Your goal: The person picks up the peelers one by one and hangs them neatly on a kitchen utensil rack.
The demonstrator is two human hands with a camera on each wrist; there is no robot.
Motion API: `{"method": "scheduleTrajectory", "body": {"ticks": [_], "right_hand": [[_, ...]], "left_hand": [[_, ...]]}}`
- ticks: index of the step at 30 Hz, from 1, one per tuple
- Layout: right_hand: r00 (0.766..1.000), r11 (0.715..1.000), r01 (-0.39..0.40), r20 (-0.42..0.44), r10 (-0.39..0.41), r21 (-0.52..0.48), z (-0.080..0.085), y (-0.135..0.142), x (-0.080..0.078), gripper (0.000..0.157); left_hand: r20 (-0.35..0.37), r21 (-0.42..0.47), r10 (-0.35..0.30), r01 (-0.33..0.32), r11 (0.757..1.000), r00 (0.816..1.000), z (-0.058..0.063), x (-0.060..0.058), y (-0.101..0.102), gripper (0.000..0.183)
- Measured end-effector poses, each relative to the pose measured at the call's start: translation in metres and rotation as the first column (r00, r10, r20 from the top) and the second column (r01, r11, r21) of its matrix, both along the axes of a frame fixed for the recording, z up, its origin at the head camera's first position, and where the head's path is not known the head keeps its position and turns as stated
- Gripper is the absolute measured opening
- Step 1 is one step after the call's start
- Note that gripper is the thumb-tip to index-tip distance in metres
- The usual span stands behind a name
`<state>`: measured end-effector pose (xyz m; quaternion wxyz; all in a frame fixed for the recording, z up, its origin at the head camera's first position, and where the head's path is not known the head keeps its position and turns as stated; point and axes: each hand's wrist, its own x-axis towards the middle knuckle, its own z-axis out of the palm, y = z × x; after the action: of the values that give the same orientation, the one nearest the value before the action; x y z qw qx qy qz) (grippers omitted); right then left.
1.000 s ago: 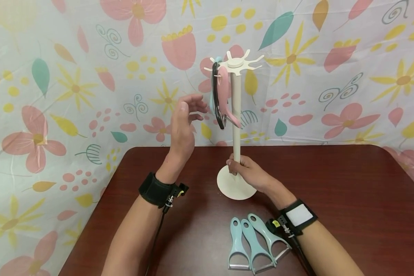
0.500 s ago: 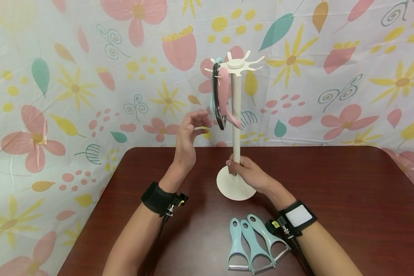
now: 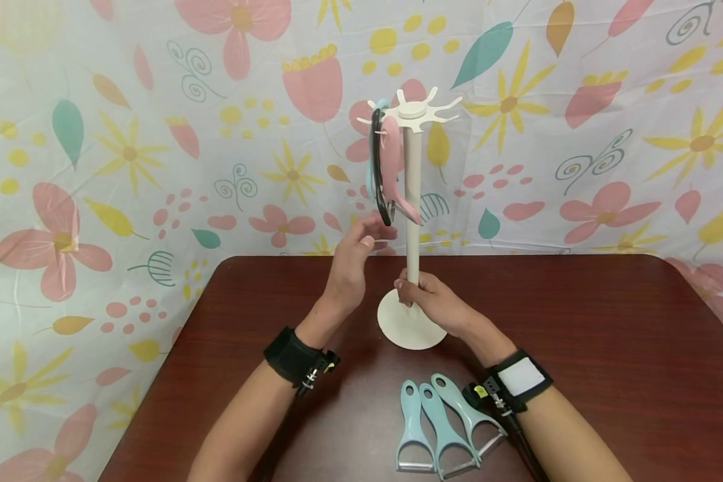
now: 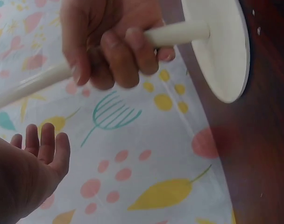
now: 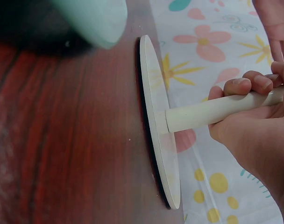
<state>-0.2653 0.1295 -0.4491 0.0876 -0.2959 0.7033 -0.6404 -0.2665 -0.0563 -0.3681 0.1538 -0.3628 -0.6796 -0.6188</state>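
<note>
A white stand (image 3: 412, 201) with a round base and a ring of hooks on top is upright on the table. My right hand (image 3: 436, 301) grips its pole low down, fingers curled round it, as the right wrist view also shows. From the hooks on the left side hang a pink peeler (image 3: 389, 157), a black peeler (image 3: 376, 167) and a light blue one, mostly hidden behind them. My left hand (image 3: 349, 268) is held left of the pole, fingers loosely extended, fingertips just below the hanging peelers. Nothing is in it in the left wrist view.
Three light blue peelers lie side by side on the dark red-brown table (image 3: 608, 368) in front of the stand: a left one (image 3: 411, 415), a middle one (image 3: 438, 415) and a right one (image 3: 462, 402). A flowered cloth (image 3: 518, 40) hangs behind the table.
My left hand has come down and to the right, from beside the hanging peelers to below them. My right hand and the stand have stayed in place.
</note>
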Motion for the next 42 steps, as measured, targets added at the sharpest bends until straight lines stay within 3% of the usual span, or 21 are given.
{"method": "scheduleTrajectory", "body": {"ticks": [3, 10, 13, 20, 26, 29, 35, 42], "right_hand": [[1.000, 1.000, -0.011, -0.012, 0.011, -0.009, 0.000, 0.000, 0.001, 0.039], [1.000, 1.000, -0.019, -0.013, 0.019, -0.023, 0.002, 0.001, 0.002, 0.037], [1.000, 1.000, -0.014, -0.010, 0.014, -0.019, 0.002, 0.001, 0.002, 0.037], [1.000, 1.000, -0.017, -0.002, 0.017, 0.002, 0.001, 0.003, 0.002, 0.042], [1.000, 1.000, 0.003, 0.013, -0.003, 0.007, 0.000, 0.003, 0.001, 0.041], [1.000, 1.000, -0.002, 0.005, 0.002, 0.003, -0.001, 0.003, 0.001, 0.037], [1.000, 1.000, -0.019, -0.001, 0.019, -0.014, -0.001, 0.005, 0.001, 0.019], [0.998, 0.997, -0.050, 0.022, 0.051, -0.051, -0.001, 0.003, 0.001, 0.029]], "left_hand": [[0.001, -0.018, -0.030, 0.030, 0.999, 1.000, 0.001, 0.007, 0.007, 0.042], [-0.018, -0.020, -0.104, 0.104, 0.994, 0.994, 0.016, 0.022, 0.019, 0.037], [-0.023, -0.007, -0.138, 0.138, 0.990, 0.990, 0.015, 0.021, 0.024, 0.036], [-0.007, 0.046, -0.169, 0.169, 0.985, 0.986, -0.005, 0.007, 0.040, 0.036], [-0.004, 0.060, -0.196, 0.196, 0.979, 0.981, 0.013, 0.023, 0.046, 0.032], [-0.012, 0.059, -0.206, 0.207, 0.977, 0.978, 0.015, 0.025, 0.050, 0.032], [-0.050, 0.023, -0.125, 0.126, 0.992, 0.991, 0.013, 0.026, 0.054, 0.029], [0.007, -0.012, 0.007, -0.007, 1.000, 1.000, 0.010, 0.028, 0.058, 0.017]]}}
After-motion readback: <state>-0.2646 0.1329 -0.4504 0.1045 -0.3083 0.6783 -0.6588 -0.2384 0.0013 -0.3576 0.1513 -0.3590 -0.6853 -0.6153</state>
